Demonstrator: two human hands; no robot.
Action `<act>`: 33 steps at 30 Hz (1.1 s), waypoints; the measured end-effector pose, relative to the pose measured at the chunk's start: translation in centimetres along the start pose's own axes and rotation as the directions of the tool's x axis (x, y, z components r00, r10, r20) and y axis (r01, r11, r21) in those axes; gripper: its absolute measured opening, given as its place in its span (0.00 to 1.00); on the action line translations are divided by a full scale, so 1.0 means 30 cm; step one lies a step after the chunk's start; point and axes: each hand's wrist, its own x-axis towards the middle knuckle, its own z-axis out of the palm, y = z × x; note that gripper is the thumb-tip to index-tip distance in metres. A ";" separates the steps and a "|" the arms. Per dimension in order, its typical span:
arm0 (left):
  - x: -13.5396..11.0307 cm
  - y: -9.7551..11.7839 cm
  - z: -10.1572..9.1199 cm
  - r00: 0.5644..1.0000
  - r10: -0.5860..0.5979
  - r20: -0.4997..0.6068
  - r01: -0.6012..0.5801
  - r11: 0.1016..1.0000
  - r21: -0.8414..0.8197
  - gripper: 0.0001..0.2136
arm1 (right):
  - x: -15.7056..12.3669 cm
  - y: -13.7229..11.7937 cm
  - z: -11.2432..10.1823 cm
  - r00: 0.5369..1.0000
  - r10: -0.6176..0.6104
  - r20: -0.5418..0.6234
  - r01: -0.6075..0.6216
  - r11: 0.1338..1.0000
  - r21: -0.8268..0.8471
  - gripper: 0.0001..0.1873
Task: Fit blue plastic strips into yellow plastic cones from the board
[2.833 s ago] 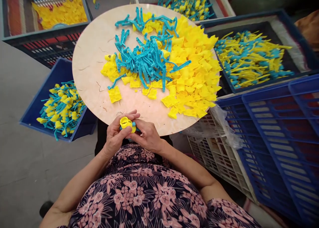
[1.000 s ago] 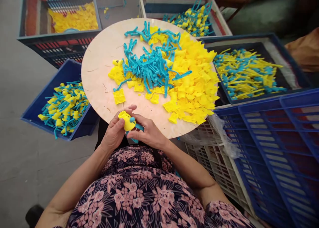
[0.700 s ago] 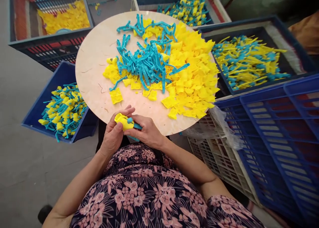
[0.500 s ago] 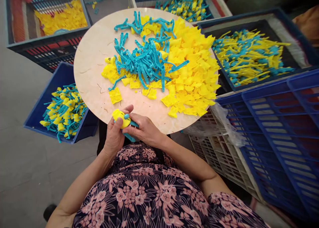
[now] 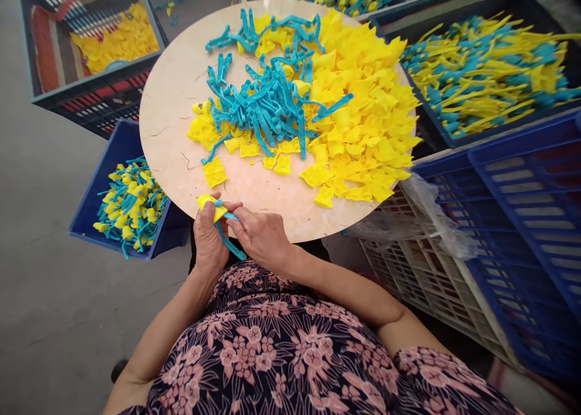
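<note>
At the near edge of the round table (image 5: pixel 167 179), my left hand (image 5: pixel 209 239) pinches a yellow molded piece (image 5: pixel 207 201) under its thumb. My right hand (image 5: pixel 263 236) is closed on a blue strap-like piece (image 5: pixel 232 247), whose one end lies against the yellow piece and whose other end hangs down between my hands. Whether the two pieces are joined is hidden by my fingers. A heap of blue pieces (image 5: pixel 267 106) lies on the table beyond my hands. To its right spreads a big pile of yellow pieces (image 5: pixel 363 112).
A blue bin (image 5: pixel 88 200) at the left holds joined yellow-and-blue pieces. Crates stand around the table: one with yellow pieces (image 5: pixel 120 37) and a dark one with long yellow-and-blue pieces (image 5: pixel 485 76). Blue slatted crates (image 5: pixel 512 221) and a plastic bag (image 5: pixel 436 215) are at the right.
The yellow piece has turned flatter in my left hand, and more of the blue strap shows below. My right hand has shifted its grip slightly. The whole view has shifted a little.
</note>
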 end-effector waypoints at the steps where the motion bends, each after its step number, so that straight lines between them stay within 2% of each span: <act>1: -0.001 0.002 0.005 1.000 0.024 -0.003 -0.024 1.000 0.007 0.16 | -0.001 -0.006 0.003 1.000 0.002 -0.018 -0.002 1.000 0.003 0.20; 5: -0.009 0.008 0.027 0.999 0.035 -0.005 -0.034 0.999 0.026 0.14 | -0.005 0.001 0.027 0.994 -0.038 -0.102 0.038 0.999 0.004 0.23; 7: -0.011 0.001 0.033 0.999 0.010 -0.040 -0.008 0.999 0.040 0.14 | -0.004 0.016 0.042 0.993 -0.062 -0.100 0.060 0.998 -0.024 0.23; 10: -0.011 -0.017 0.035 0.995 -0.019 -0.097 0.024 0.998 0.055 0.14 | 0.000 0.035 0.055 0.998 -0.034 -0.057 0.030 0.996 -0.079 0.22; 15: -0.010 -0.008 0.040 0.983 0.166 -0.078 -0.145 0.964 0.223 0.14 | 0.006 0.041 0.046 0.998 -0.056 -0.003 0.056 0.996 -0.072 0.21; 17: 0.000 0.002 0.037 0.991 0.115 -0.075 -0.096 0.970 0.221 0.14 | 0.007 0.033 0.045 0.999 -0.040 -0.015 0.039 0.997 -0.073 0.21; 20: 0.022 0.011 0.023 0.996 -0.072 -0.051 0.076 0.994 0.078 0.15 | 0.002 0.018 0.049 0.995 -0.078 -0.055 0.071 0.992 -0.108 0.21; 22: 0.029 0.016 0.011 0.996 -0.084 0.022 0.084 0.996 -0.003 0.16 | -0.006 0.014 0.055 0.976 -0.175 -0.134 0.158 0.979 -0.127 0.24; 26: 0.015 0.029 -0.006 0.986 0.052 0.159 -0.046 0.998 -0.036 0.17 | -0.027 0.027 0.071 0.884 -0.330 -0.330 0.290 0.942 -0.167 0.25; 30: -0.010 0.041 -0.008 0.978 0.094 0.184 -0.091 0.996 -0.026 0.17 | -0.045 0.031 0.067 0.821 -0.404 -0.403 0.357 0.915 -0.189 0.23; 33: -0.020 0.049 0.005 0.968 0.125 0.218 -0.120 0.992 -0.035 0.15 | -0.057 0.011 0.054 0.805 -0.404 -0.434 0.366 0.915 -0.172 0.22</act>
